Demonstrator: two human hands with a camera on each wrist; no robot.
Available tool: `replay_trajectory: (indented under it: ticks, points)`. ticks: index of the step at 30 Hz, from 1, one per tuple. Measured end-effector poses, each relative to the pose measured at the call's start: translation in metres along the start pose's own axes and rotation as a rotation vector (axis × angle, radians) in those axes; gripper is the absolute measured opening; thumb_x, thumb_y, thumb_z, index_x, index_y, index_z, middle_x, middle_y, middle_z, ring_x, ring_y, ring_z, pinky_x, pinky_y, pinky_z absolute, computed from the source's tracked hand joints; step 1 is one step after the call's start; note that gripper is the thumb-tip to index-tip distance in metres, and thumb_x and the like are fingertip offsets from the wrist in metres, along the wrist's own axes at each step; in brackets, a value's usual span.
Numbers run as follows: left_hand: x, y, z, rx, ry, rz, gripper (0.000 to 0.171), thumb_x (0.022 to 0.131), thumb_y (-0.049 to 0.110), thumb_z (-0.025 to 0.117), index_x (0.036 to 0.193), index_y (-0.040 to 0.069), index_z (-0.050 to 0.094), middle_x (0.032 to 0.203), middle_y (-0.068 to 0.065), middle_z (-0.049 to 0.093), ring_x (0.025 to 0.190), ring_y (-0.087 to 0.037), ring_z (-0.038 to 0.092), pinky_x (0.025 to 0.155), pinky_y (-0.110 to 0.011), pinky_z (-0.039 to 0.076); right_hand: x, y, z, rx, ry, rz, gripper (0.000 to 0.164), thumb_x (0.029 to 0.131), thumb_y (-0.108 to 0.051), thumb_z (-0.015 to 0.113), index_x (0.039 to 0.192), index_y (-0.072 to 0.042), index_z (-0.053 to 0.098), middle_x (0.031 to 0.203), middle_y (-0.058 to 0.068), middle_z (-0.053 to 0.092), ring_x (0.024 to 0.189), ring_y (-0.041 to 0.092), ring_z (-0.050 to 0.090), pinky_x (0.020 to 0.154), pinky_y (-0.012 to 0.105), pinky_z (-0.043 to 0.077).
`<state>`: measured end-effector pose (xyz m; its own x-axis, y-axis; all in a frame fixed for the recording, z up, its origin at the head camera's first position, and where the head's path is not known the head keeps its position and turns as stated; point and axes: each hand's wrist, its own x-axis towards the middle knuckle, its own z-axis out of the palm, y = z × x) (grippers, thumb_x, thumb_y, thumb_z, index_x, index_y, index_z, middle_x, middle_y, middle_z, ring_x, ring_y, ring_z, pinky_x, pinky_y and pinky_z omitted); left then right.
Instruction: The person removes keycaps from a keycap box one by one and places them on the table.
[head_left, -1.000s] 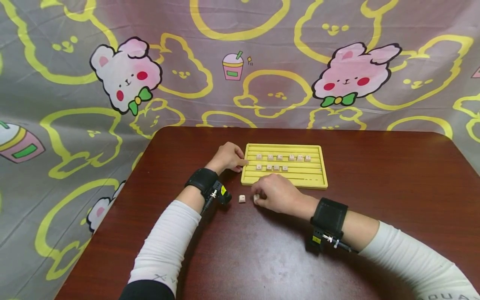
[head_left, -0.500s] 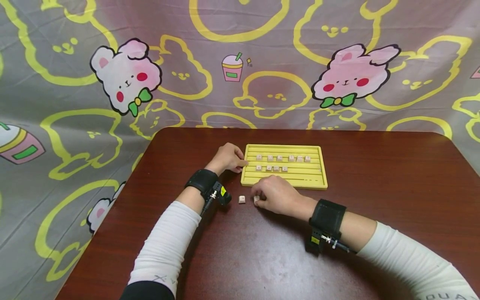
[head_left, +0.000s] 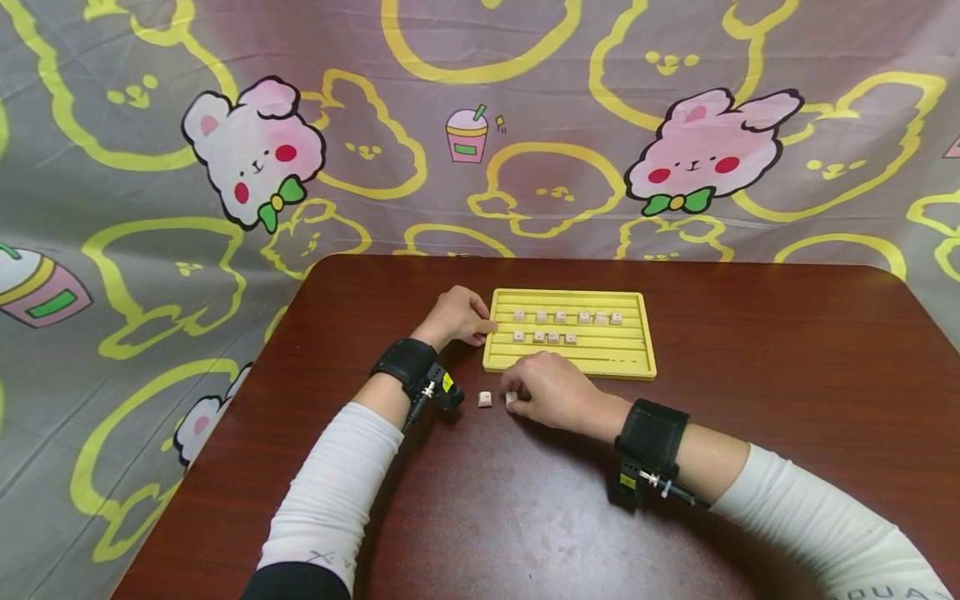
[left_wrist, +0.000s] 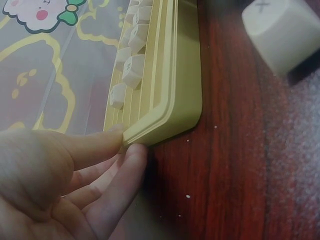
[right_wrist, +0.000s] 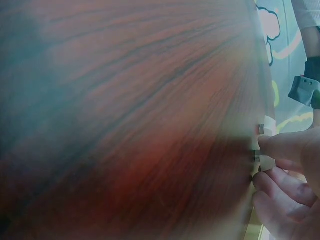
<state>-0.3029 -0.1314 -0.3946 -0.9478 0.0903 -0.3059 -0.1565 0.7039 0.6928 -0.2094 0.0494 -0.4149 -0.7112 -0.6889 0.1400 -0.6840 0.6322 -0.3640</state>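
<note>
My left hand [head_left: 456, 317] pinches the left edge of a yellow ridged tray [head_left: 611, 350], thumb on top and a finger below at its corner in the left wrist view. In the head view, small white keycaps [head_left: 561, 317] stand in two rows on that tray. In front of it, my right hand [head_left: 558, 388] holds a keycap [head_left: 512, 398] between thumb and fingers at the tabletop. One loose keycap [head_left: 485, 399] lies just left of it, apart from both hands. An X shows on a keycap [left_wrist: 285, 32] close to the left wrist camera.
The dark reddish-brown table [head_left: 765, 350] extends around the tray on all sides. Behind it hangs a grey curtain [head_left: 555, 108] with bunny prints. Each wrist carries a black strap with a camera, the left strap [head_left: 405, 360] beside the loose keycap.
My right hand and the keycap it holds have shifted very slightly left, toward the loose keycap. The left hand stays on the tray's edge, and the rows look the same.
</note>
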Motion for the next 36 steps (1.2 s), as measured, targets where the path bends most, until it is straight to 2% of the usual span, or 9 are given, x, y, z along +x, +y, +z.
replay_trajectory:
  ticks: [13,27,36]
  points:
    - [0.000,-0.001,0.000,-0.015,0.002,0.005,0.021,0.087,0.012,0.076,0.100,-0.001,0.067,0.091,-0.014,0.067,0.063,-0.016,0.068,0.065,-0.030,0.064,0.000,-0.001,0.001,0.005,-0.007,0.011,0.010,0.085,-0.019,0.077,0.095,-0.020,0.077,0.086,-0.009,0.074,0.076,0.004,0.067,0.066,0.022,0.056]
    - [0.000,0.000,0.002,-0.010,0.003,0.004,0.021,0.087,0.012,0.076,0.099,-0.002,0.066,0.098,-0.016,0.063,0.063,-0.015,0.067,0.064,-0.029,0.064,-0.001,0.004,-0.001,0.037,-0.009,0.003,0.013,0.086,-0.022,0.077,0.098,-0.019,0.077,0.092,-0.008,0.075,0.078,0.004,0.068,0.069,0.022,0.058]
    - [0.000,0.001,0.002,0.004,0.010,0.012,0.021,0.087,0.012,0.076,0.101,-0.002,0.068,0.103,-0.019,0.065,0.060,-0.014,0.067,0.063,-0.029,0.063,-0.002,0.009,-0.016,0.025,0.006,0.005,0.016,0.084,-0.030,0.080,0.095,-0.019,0.076,0.088,-0.007,0.074,0.077,0.008,0.068,0.068,0.025,0.057]
